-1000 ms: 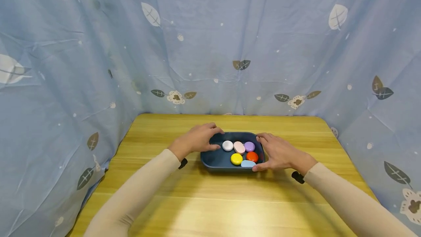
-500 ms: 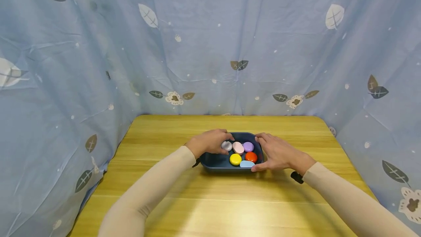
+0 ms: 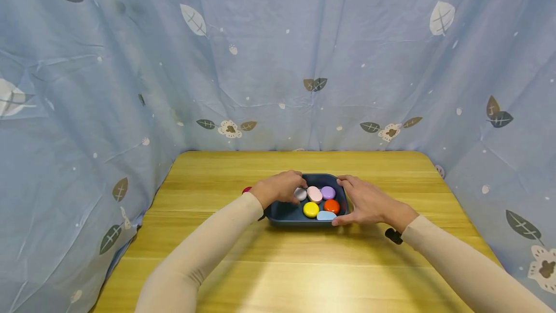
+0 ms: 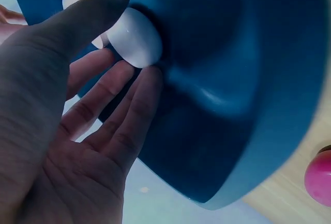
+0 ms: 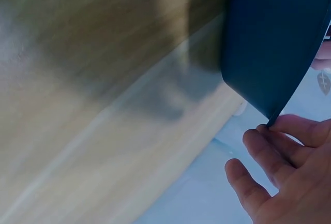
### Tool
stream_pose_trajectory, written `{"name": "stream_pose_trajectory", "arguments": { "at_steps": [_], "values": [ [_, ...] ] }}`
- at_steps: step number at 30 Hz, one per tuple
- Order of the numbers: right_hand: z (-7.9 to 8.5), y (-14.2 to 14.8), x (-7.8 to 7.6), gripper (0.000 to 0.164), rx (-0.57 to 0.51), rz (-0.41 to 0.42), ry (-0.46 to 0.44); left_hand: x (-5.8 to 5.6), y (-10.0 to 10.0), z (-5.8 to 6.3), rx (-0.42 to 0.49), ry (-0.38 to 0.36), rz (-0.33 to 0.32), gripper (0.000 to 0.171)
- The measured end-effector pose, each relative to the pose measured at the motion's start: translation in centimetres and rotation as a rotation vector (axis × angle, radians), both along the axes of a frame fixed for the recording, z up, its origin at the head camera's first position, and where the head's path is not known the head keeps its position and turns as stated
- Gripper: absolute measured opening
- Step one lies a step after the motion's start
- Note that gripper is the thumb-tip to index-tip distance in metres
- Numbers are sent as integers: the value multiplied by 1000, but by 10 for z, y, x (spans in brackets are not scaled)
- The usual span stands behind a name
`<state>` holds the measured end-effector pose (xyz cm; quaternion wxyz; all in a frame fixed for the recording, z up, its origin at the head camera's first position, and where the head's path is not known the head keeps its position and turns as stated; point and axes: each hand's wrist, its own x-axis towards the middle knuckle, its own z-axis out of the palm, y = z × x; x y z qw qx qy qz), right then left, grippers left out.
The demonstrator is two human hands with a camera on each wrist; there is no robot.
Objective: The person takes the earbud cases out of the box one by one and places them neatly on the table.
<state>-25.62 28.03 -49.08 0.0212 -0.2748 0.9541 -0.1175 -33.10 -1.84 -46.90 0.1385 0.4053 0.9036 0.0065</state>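
A dark blue tray [image 3: 286, 212] with rounded corners stands on the wooden table. My left hand [image 3: 280, 187] reaches into it and pinches a smooth white rounded piece [image 4: 135, 39] between thumb and fingertips. Beside that piece lie a pale pink oval [image 3: 314, 194], a purple piece [image 3: 327, 192], a yellow one [image 3: 311, 209], an orange-red one [image 3: 332, 206] and a light blue one [image 3: 326, 216]. My right hand [image 3: 369, 200] spans the tray's right end and holds its rim, thumb in front, fingers at the far corner. In the right wrist view, fingertips touch that corner.
A deep pink round object [image 4: 319, 178] sits on the table [image 3: 312, 264] outside the tray's left end, mostly hidden by my left wrist in the head view. A blue leaf-patterned curtain [image 3: 278, 62] surrounds the table at the back and sides.
My left hand has moved right, from the tray's left part onto the white piece. The deep pink object now shows behind my left wrist. My right hand has stayed on the tray.
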Motion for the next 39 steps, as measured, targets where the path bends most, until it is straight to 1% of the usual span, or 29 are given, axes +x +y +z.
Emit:
{"name": "stream_pose_trajectory", "arguments": {
  "at_steps": [4, 6, 11, 20, 31, 35, 39],
  "values": [
    [-4, 2, 2, 134, -67, -36, -50, -1, 0, 0, -15, 2, -13, 48],
    [-5, 2, 3, 135, -95, -51, -76, -1, 1, 0, -14, -12, -11, 46],
    [-5, 3, 5, 137, -109, -67, -114, -1, 4, -1, -9, -38, -9, 44],
    [-4, 2, 4, 137, -81, -58, -126, -4, 9, -1, -28, -8, -27, 38],
    [-6, 3, 4, 136, -105, -60, -104, -8, 4, 0, 25, -66, -3, 38],
    [-9, 4, 4, 136, -102, -56, -92, -9, 1, 1, 55, -102, 21, 35],
    [-9, 3, 4, 138, -100, -54, -85, -10, -3, 2, 91, -123, 27, 33]
  ]
}}
